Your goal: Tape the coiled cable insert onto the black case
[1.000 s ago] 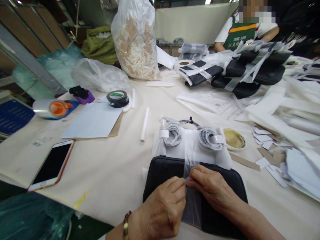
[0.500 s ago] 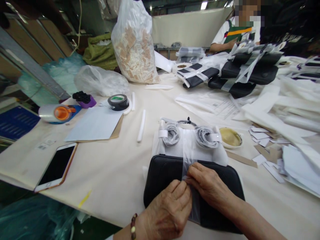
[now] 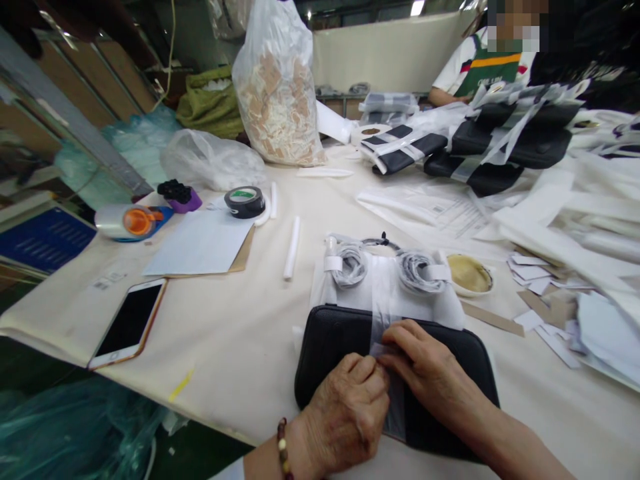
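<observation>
A black bag (image 3: 335,337) lies flat on the table in front of me, with white padding (image 3: 380,267) behind its upper edge. Two coils in whitish wrapping (image 3: 350,265) rest on that padding, side by side. Down the bag's middle runs a translucent white strip (image 3: 381,308). My left hand (image 3: 345,410), with a beaded bracelet at the wrist, has its fingers closed at the strip. Close against it, my right hand (image 3: 425,363) pinches the strip between thumb and fingers. A small piece of the strip shows between the fingertips; the rest is hidden by the hands.
To the left are a phone (image 3: 129,323), white paper sheets (image 3: 195,247), black tape (image 3: 245,201) and a tape dispenser (image 3: 133,222). A stack of wrapped black bags (image 3: 510,143) and paper scraps (image 3: 533,273) lie right. Behind stands a full plastic sack (image 3: 280,100); a person (image 3: 493,67) is beyond.
The whole view has shifted slightly, so things appear further right. Both hands stay together at the strip, and a little more of it shows between the fingertips.
</observation>
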`<state>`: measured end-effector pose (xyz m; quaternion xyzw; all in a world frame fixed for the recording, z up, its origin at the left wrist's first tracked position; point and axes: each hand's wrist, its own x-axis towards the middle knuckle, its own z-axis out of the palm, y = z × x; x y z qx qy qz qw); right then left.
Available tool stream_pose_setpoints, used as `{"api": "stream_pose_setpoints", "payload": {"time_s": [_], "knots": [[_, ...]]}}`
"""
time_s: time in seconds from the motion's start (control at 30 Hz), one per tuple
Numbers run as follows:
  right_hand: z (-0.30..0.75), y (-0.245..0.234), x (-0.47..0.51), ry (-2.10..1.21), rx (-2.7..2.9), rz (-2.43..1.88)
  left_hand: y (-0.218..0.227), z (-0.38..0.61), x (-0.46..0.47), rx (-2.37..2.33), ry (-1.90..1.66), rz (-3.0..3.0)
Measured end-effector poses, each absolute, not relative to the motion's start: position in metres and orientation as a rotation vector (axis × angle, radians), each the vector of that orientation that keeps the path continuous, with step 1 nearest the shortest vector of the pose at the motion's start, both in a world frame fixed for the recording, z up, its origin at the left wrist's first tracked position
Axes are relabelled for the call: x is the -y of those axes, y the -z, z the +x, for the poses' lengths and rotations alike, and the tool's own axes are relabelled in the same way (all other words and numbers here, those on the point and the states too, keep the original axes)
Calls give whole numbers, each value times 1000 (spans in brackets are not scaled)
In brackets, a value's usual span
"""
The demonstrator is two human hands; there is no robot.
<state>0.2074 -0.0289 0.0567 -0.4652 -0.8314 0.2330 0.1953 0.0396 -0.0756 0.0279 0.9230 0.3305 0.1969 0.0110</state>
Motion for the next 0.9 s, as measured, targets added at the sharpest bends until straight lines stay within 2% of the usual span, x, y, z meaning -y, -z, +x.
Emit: {"api": "stream_pose_setpoints", "payload": {"time_s": [0.2, 0.5, 0.7, 0.9], "knots": [[209, -56, 26, -513, 2307, -1453, -32, 40, 75, -1044, -647, 2894], [196, -76, 16, -574, 2315, -1747, -30, 36, 78, -1031, -571, 3027], [196, -76, 14, -617, 2305, -1774, -29, 35, 78, -1072, -492, 3127], [202, -66, 10, -694, 2257, -1619, -29, 35, 77, -1086, -508, 3142]]}}
